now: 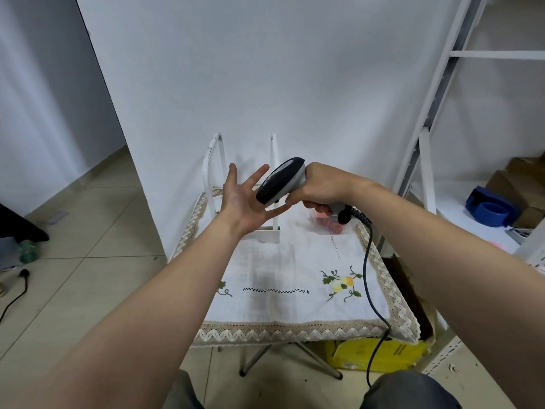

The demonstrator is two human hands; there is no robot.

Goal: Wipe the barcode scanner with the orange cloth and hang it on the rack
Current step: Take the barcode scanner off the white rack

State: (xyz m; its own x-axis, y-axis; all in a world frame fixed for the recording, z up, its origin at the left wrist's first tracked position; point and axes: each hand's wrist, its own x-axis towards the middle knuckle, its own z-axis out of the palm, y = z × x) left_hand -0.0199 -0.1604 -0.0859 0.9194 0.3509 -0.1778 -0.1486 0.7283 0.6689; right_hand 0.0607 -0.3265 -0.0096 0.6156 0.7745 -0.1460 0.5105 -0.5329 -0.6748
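My right hand (321,185) grips the handle of the grey and black barcode scanner (281,180), held in the air above the table. Its dark cable (367,278) hangs down over the table's right front corner. My left hand (246,200) is open, palm up, with its fingers spread just under and beside the scanner's head. The white rack (213,169) stands at the back of the table, behind my left hand. The orange cloth (328,222) lies on the table under my right hand, mostly hidden.
The small table carries a white embroidered tablecloth (295,278) with a lace edge. A white metal shelving unit (442,93) stands to the right, with a blue tape dispenser (491,209) on it. A yellow box (374,357) lies under the table. A black cord (17,290) runs over the floor at left.
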